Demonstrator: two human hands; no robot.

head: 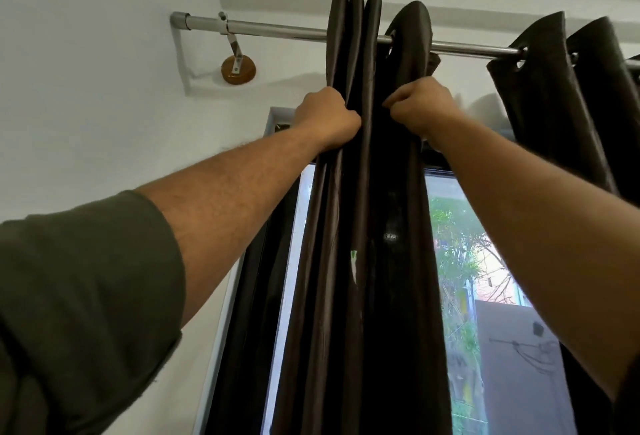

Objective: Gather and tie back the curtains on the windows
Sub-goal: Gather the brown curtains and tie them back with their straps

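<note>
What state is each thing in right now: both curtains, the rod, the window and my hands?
Left curtain: bunched into tight folds, hanging on the rod, not tied.
Right curtain: loosely pleated on the rod, untied.
Rod: mounted on its wall bracket.
Window: partly uncovered between the curtains.
Left hand: grips the left curtain's folds.
Right hand: grips the same curtain.

Both arms raised, left grip and right grip clenched.

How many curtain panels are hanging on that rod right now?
2. One dark curtain bunched at the middle of the rod, gripped by the left hand and right hand; a second curtain at the right edge. More may hang out of view.
</note>
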